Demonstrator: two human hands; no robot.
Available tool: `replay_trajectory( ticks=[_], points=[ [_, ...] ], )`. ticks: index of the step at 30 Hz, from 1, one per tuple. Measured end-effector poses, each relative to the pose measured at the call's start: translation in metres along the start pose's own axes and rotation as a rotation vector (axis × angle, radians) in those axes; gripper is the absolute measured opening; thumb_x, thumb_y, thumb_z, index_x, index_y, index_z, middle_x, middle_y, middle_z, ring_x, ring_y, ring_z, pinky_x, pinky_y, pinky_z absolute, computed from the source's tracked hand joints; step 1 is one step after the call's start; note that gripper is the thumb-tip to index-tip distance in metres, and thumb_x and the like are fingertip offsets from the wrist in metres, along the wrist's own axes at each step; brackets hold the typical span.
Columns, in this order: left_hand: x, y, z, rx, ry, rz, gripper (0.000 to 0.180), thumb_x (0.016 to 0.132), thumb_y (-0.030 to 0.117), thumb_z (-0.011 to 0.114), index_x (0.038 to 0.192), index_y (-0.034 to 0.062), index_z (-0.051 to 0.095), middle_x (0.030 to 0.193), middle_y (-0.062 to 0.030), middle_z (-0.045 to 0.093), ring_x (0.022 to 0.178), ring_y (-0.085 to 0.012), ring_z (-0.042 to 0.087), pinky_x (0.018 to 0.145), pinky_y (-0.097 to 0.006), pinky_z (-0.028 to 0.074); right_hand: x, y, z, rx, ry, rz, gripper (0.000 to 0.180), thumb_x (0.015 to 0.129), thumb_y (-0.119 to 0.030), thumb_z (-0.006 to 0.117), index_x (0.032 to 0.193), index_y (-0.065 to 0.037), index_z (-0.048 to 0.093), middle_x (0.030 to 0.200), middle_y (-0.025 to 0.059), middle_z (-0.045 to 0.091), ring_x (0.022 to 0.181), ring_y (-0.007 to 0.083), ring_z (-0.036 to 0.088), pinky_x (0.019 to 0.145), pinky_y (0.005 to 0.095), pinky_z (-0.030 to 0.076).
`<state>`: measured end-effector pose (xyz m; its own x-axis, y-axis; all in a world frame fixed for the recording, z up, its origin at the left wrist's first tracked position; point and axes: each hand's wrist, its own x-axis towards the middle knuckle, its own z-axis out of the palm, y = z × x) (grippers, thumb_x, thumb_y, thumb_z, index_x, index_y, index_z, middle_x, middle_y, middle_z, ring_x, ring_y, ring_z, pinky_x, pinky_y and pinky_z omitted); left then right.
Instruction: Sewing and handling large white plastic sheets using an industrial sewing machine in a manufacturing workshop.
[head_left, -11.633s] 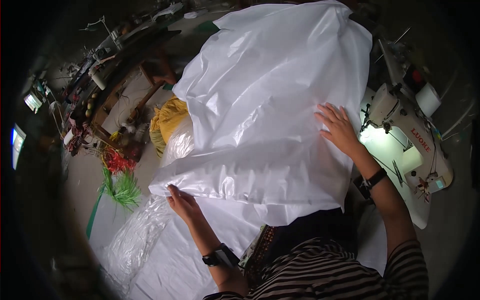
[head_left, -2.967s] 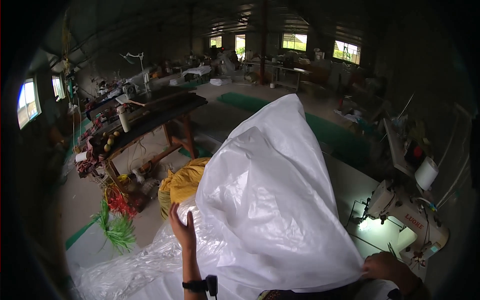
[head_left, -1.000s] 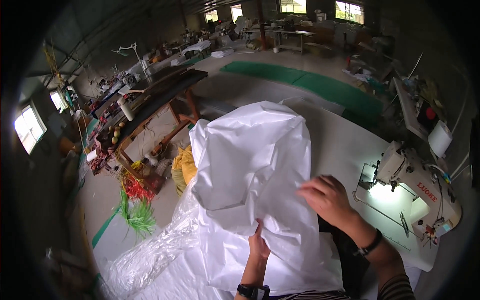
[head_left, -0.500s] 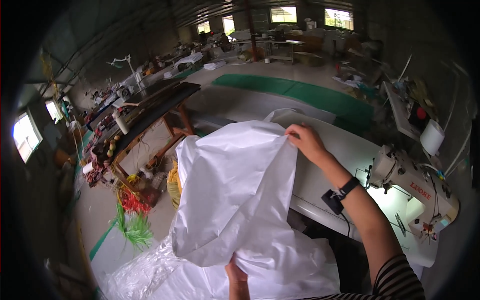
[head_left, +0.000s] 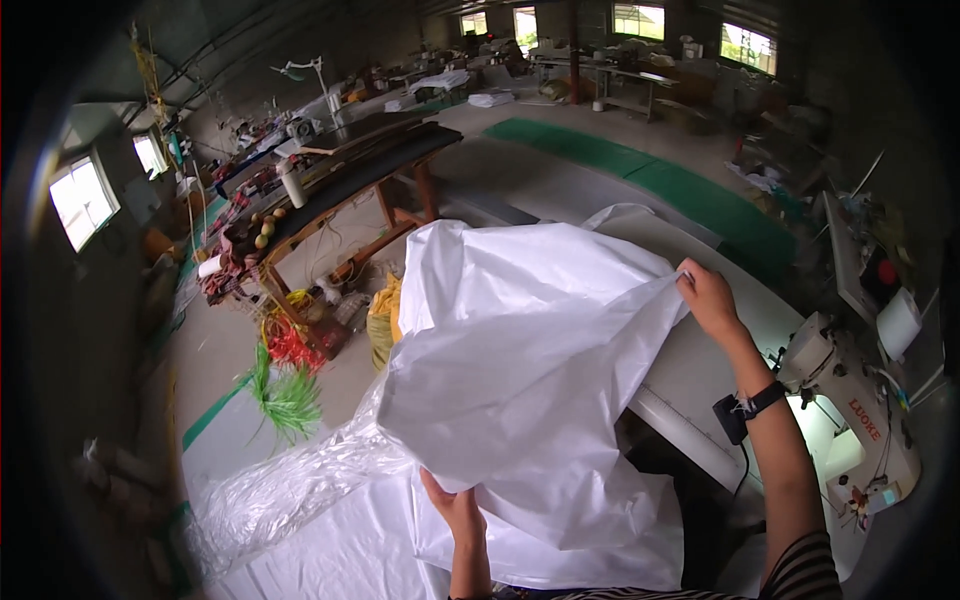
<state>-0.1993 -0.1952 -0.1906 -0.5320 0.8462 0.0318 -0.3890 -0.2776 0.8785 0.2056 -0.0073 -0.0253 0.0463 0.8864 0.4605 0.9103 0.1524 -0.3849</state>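
While right hand (head_left: pixel 708 298) is pinching and left hand (head_left: pixel 460 512) is touching it, left grip unclear, white sheet (head_left: pixel 520 370) between them is apparently being spread, next likely needing even tension.

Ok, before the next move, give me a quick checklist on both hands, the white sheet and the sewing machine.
1. Right hand pinching the white sheet: ok.
2. Left hand touching the sheet: ok.
3. Left hand's full grip: cannot tell, fingers partly hidden.
4. Sheet smooth: not ok, creased and folded.
5. Sheet apart from the sewing machine: ok.
6. Area under the machine lit: ok.
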Motion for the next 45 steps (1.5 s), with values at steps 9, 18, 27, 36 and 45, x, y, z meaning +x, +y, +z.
replay_trajectory(
  ticks=[9,18,27,36,45],
  points=[
    [-0.029,-0.003,0.122,0.490,-0.783,0.555,0.056,0.073,-0.005,0.065,0.127,0.0075,0.057,0.120,-0.0207,0.055,0.094,-0.0432,0.061,0.079,-0.045,0.052,-0.058,-0.108,-0.078,0.641,-0.191,-0.222,0.051,0.096,-0.028,0.058,0.140,-0.003,0.048,0.139,0.0133,0.054,0.133,0.0275,0.048,0.111,0.0382,0.035],
    [-0.072,0.013,0.194,0.390,-1.137,0.439,0.058,0.082,0.003,0.068,0.137,0.0104,0.052,0.122,-0.0168,0.057,0.096,-0.0381,0.061,0.080,-0.043,0.052,-0.128,-0.095,-0.111,0.283,0.101,-0.134,0.021,0.082,-0.008,0.072,0.096,-0.001,0.059,0.101,0.0112,0.063,0.100,0.0230,0.063,0.098,0.0399,0.045],
    [0.100,-0.029,0.085,0.310,-0.046,0.383,0.062,0.087,-0.009,0.062,0.143,0.0036,0.039,0.147,-0.0112,0.039,0.113,-0.0220,0.056,0.088,-0.032,0.052,-0.143,0.197,-0.226,0.180,0.561,0.358,0.062,0.100,-0.036,0.055,0.144,0.005,0.041,0.140,0.0178,0.050,0.128,0.0257,0.048,0.110,0.0352,0.034],
    [0.212,-0.001,0.104,0.091,-0.321,-0.180,0.031,0.099,0.021,0.062,0.120,-0.0013,0.056,0.109,-0.0082,0.063,0.088,-0.0106,0.060,0.074,-0.023,0.048,-0.177,0.119,-0.250,0.155,0.519,0.356,0.050,0.102,-0.028,0.051,0.141,0.003,0.045,0.144,0.0173,0.049,0.130,0.0250,0.048,0.111,0.0377,0.034],
    [0.046,0.092,0.279,-0.465,-0.713,0.078,0.020,0.096,0.004,0.062,0.113,0.0023,0.051,0.099,-0.0021,0.063,0.079,-0.0053,0.059,0.066,-0.022,0.051,-0.150,-0.140,-0.150,-0.141,0.112,-0.399,0.084,0.061,-0.013,0.085,0.134,-0.003,0.044,0.140,0.0195,0.051,0.127,0.0398,0.049,0.106,0.0494,0.040]
  ],
)
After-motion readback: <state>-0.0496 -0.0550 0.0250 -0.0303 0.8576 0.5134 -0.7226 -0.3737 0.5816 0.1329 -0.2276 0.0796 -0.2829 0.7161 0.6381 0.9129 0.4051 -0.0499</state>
